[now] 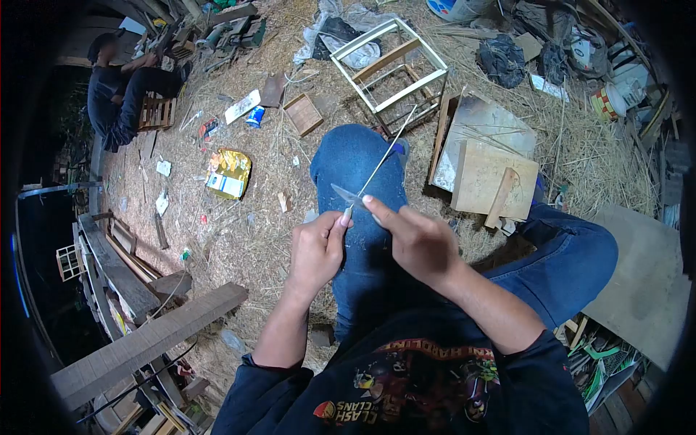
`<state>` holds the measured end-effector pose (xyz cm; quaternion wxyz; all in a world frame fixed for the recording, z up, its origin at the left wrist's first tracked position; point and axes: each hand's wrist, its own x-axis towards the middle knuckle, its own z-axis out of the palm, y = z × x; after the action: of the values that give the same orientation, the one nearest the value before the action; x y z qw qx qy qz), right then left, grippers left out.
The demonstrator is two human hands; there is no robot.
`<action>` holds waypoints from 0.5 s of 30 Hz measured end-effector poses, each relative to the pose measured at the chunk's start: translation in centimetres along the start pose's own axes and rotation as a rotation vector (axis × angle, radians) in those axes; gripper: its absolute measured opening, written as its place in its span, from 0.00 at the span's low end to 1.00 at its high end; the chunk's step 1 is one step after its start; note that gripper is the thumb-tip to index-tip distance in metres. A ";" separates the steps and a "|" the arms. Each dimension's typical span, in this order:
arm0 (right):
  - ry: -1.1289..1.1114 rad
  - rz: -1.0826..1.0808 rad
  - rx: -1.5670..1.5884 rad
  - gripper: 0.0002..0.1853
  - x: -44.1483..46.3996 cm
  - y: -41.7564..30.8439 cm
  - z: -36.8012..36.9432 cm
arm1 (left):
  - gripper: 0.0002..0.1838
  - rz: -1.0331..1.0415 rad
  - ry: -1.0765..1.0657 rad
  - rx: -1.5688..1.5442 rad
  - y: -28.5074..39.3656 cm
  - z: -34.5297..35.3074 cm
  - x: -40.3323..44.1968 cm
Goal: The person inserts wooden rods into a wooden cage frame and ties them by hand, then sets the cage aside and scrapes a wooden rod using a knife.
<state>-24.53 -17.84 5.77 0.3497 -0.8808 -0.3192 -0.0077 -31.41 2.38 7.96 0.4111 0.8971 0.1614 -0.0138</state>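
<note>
A thin pale stick (388,154), like a bamboo strip, slants up and to the right over my blue-jeaned knee. Its lower end is pinched in my left hand (317,246), where something whitish shows by the thumb tip; I cannot tell if it is a wrap. My right hand (423,241) is closed on a knife, whose handle is hidden in the fingers. The knife's pointed blade (346,193) points to the upper left and crosses the stick just above my left thumb. Both hands are close together over the thigh.
Straw and shavings cover the ground. A wooden frame (391,98) stands ahead, with wooden boards (496,177) to its right. A gold packet (228,174) and a small wooden tray (303,114) lie left. A beam (152,348) juts in lower left. Another person (130,90) sits far left.
</note>
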 end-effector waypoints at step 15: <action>-0.042 0.016 0.047 0.29 -0.1 -0.1 0.2 | 0.11 -0.034 -0.008 -0.116 -1.0 -0.4 -0.7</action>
<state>-24.69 -17.71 5.65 0.3637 -0.8748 -0.3195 0.0210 -32.37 3.11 7.63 0.4627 0.8689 0.1754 -0.0150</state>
